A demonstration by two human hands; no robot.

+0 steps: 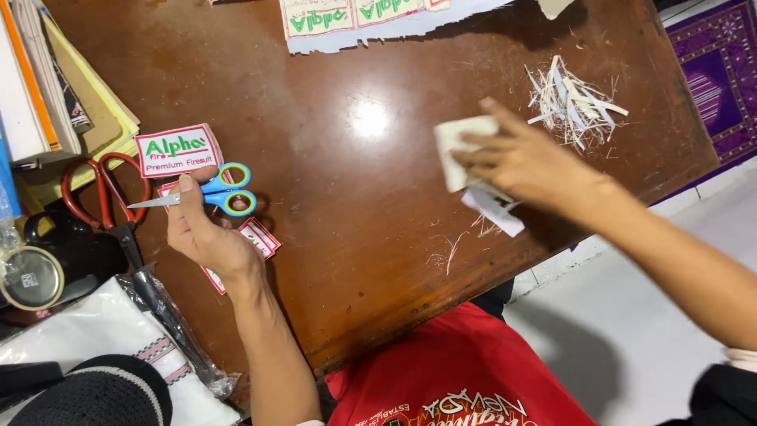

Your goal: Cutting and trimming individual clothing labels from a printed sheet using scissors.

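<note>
My left hand [206, 237] rests on the brown wooden table [355, 237] and grips a small pair of scissors [213, 197] with blue and green handles, blades pointing left. Under and beside this hand lie cut red-and-white printed labels [178, 150], one more label [260, 237] just right of the wrist. My right hand [520, 162] is over the table's right part, fingers closed on white paper pieces [461, 142], with a cut strip [495, 209] hanging below the palm.
A heap of thin white paper trimmings [574, 99] lies right of my right hand. An uncut sheet of labels [363, 20] sits at the far edge. Large red-handled scissors [106, 197], stacked books [55, 87], a tape roll [30, 278] and bagged cloth [118, 331] crowd the left.
</note>
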